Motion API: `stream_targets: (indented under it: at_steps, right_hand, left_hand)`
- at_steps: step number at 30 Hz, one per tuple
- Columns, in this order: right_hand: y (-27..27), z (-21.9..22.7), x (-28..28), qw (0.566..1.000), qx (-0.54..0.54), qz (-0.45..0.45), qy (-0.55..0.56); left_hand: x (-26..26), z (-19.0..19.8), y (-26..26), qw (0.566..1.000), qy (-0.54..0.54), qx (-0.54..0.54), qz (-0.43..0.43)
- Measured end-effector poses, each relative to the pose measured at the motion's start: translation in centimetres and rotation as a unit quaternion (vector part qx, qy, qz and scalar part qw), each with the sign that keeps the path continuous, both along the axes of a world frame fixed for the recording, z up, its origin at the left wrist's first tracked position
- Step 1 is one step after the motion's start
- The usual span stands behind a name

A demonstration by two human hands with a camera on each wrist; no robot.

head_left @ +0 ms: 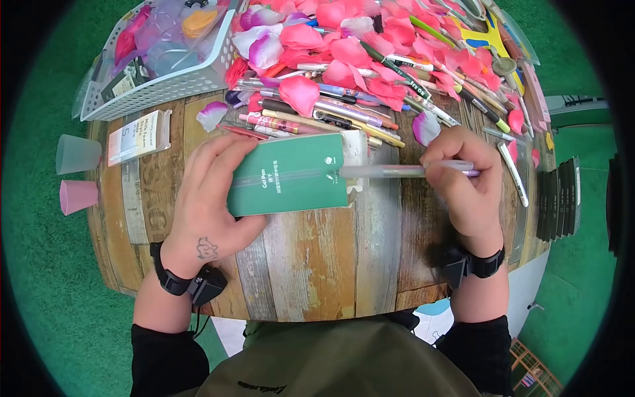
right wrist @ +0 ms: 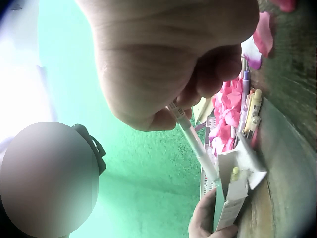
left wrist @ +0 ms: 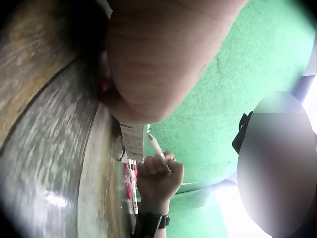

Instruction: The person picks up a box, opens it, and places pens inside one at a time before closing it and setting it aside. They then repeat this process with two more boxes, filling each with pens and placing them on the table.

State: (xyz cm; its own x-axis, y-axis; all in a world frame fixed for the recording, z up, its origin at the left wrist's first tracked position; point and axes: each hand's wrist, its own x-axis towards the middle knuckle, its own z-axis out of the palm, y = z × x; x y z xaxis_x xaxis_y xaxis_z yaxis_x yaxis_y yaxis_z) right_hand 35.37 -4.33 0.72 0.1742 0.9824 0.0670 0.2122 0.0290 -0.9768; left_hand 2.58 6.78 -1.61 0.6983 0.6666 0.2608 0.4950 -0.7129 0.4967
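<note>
My left hand (head_left: 208, 192) grips a green carton printed "Gel Pen" (head_left: 291, 185), fingers along its far edge and thumb along the near one. The carton's open end faces right, with its white flaps (right wrist: 251, 161) spread in the right wrist view. Inside that opening a small yellowish pen end (right wrist: 235, 172) shows. Between thumb and fingers my right hand (head_left: 469, 185) pinches a pale, translucent gel pen (head_left: 390, 171). It lies level, its left end overlapping the carton's open end in the head view.
Behind the hands, pens and pink petals (head_left: 301, 96) cover the table (head_left: 311, 264). A white perforated basket (head_left: 165, 92) holds bagged things at the back left. Near it are a pale pack (head_left: 140, 137), a clear cup (head_left: 78, 154) and a pink cup (head_left: 78, 196). Dark packs (head_left: 559, 198) stand at the right.
</note>
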Motion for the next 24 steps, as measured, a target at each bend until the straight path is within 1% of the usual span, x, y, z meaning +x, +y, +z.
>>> stream_targets:
  at_steps: [2, 5, 9, 14, 18, 21, 23, 24]
  right_hand:
    - [0.0, 0.3, 0.0, 1.000, 0.000, -0.003, 0.002]
    - [0.0, 0.2, 0.3, 1.000, 0.006, -0.008, 0.007]
    - [-0.1, 0.1, 0.7, 0.999, 0.003, -0.033, 0.018]
    - [0.1, 0.0, 1.0, 0.998, 0.026, -0.051, 0.011]
    - [0.0, 0.1, 0.3, 0.998, 0.020, -0.046, 0.042]
    - [0.0, 0.2, -1.4, 0.998, 0.032, -0.005, 0.062]
    - [0.0, 0.1, -2.3, 0.997, 0.012, 0.078, 0.002]
    - [-0.1, 0.0, -2.6, 0.993, 0.003, 0.119, -0.028]
  left_hand:
    - [0.0, 0.1, -0.1, 1.000, 0.011, 0.004, -0.002]
    - [-0.1, -0.1, -0.2, 1.000, -0.006, -0.014, 0.009]
    - [0.0, -0.1, -0.2, 1.000, -0.016, -0.007, 0.016]
    - [-0.2, -0.1, 0.0, 0.999, -0.032, -0.005, 0.024]
    - [-0.4, -0.2, 0.1, 0.999, -0.047, 0.001, -0.005]
    - [-0.4, -0.2, 0.0, 0.997, -0.065, -0.005, -0.051]
    - [-0.4, -0.4, -0.1, 0.994, -0.078, 0.003, -0.082]
    - [-0.3, -0.4, -0.2, 0.993, -0.078, 0.003, -0.083]
